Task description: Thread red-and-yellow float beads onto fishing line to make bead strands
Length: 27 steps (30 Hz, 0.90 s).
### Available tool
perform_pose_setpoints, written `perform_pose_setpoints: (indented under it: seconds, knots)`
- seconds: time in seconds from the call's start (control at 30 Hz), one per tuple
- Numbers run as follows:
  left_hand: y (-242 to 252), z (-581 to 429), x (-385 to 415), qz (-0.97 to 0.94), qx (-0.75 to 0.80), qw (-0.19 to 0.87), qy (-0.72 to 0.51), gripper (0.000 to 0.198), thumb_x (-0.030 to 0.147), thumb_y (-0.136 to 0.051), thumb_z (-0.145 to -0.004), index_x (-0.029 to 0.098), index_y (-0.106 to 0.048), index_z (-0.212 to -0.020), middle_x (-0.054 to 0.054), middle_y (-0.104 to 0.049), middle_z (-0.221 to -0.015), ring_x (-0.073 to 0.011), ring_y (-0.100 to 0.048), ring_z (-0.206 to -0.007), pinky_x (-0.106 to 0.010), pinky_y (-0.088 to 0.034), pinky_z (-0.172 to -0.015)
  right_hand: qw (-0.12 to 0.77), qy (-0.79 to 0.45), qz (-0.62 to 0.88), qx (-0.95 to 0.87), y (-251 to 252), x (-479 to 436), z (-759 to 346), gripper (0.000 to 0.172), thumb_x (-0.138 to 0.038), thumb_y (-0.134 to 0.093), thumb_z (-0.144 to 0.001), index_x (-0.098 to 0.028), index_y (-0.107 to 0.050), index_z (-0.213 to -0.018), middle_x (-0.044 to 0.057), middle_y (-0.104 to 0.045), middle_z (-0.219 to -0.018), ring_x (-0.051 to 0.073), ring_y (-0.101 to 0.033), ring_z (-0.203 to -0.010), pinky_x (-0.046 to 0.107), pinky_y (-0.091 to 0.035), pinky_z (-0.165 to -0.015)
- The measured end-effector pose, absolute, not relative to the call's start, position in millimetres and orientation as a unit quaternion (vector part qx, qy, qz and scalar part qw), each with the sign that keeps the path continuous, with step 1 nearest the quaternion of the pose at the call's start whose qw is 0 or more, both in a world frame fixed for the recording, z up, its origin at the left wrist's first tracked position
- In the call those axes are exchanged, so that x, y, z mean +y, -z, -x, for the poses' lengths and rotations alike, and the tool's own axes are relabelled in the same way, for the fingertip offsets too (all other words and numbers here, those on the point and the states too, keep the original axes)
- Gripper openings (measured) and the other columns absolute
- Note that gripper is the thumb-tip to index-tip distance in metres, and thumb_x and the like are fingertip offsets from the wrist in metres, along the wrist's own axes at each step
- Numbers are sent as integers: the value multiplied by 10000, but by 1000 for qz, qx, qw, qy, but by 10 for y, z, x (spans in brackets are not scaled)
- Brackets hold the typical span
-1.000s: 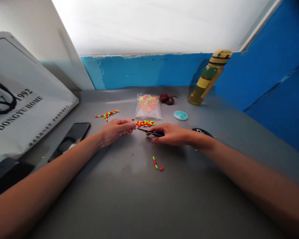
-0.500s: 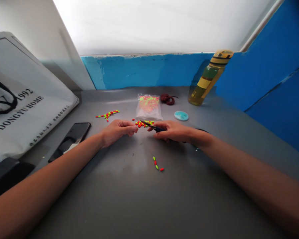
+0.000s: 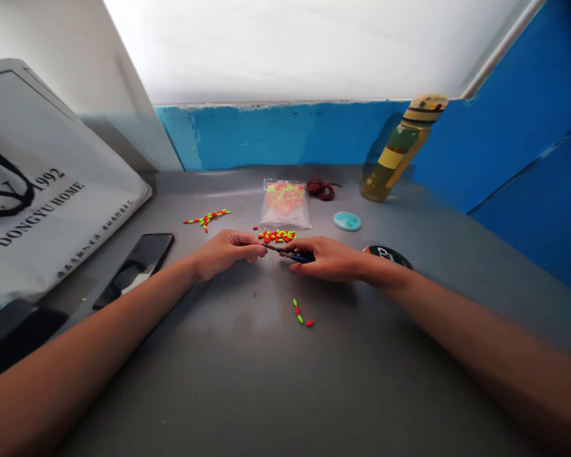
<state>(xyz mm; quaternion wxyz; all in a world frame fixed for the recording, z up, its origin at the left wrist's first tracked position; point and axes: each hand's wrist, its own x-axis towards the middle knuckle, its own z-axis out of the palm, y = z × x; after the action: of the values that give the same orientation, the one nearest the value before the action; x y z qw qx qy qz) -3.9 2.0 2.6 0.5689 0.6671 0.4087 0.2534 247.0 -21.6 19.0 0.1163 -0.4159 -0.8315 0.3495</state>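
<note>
Four beads (image 3: 300, 319) lie on the near side of the fingers, three in a row. The right hand (image 3: 330, 257) has its fingers curled around one tool (image 3: 297, 256), tip at the left fingertips. The left hand (image 3: 228, 255) pinches thumb to forefinger; anything between is too small to tell. Just beyond the fingers: one heap (image 3: 278, 237) of beads, too crowded to count, then one bag (image 3: 285, 209).

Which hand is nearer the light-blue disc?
Right. The right hand is just in front of the light-blue disc, slightly left; the left hand is farther off to its left.
</note>
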Motion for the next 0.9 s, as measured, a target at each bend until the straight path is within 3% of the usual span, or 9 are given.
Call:
perform_pose_setpoints:
  seconds: [0.2,0.4,0.57,0.77,0.9]
  knots:
    - [38,77,58,-646,402,591,-269,248,403,-761,-751,159,-721,-761,3,-645,-713,-114,-528,-689,-266,-402,-720,125,-348,409,-834,-152,-207,-2484,415,-317,-635,-831,-193,-677,-1225,64,-708,-1203,251,-637,-1042,309,-450,-862]
    - [-11,57,31,-663,413,573,-248,239,392,-759,-738,164,-696,-703,8,-631,-689,-123,-540,-717,-271,-393,-731,124,-322,430,-834,-154,-247,-2459,441,-291,-644,-833,-223,-661,-1268,64,-688,-1268,256,-631,-1097,329,-439,-917]
    - [-42,37,11,-685,415,552,-233,252,394,-739,-755,164,-670,-677,18,-613,-677,-113,-523,-690,-258,-385,-693,108,-305,437,-839,-175,-270,-2445,448,-293,-626,-854,-210,-651,-1294,80,-687,-1273,274,-630,-1105,327,-437,-894]
    - [-2,-2,-17,-665,415,559,-270,279,419,-748,-749,152,-683,-796,6,-643,-725,-106,-546,-666,-251,-423,-671,109,-271,447,-845,-174,-275,-2425,363,-295,-545,-922,-199,-688,-1242,94,-722,-1202,264,-657,-1000,313,-453,-807]
    - [5,-31,-18,-662,417,558,-277,300,442,-739,-760,147,-693,-789,5,-640,-717,-97,-537,-648,-242,-432,-657,138,-284,439,-841,-131,-244,-2428,374,-264,-570,-907,-201,-685,-1257,83,-712,-1240,269,-645,-1076,333,-461,-895]
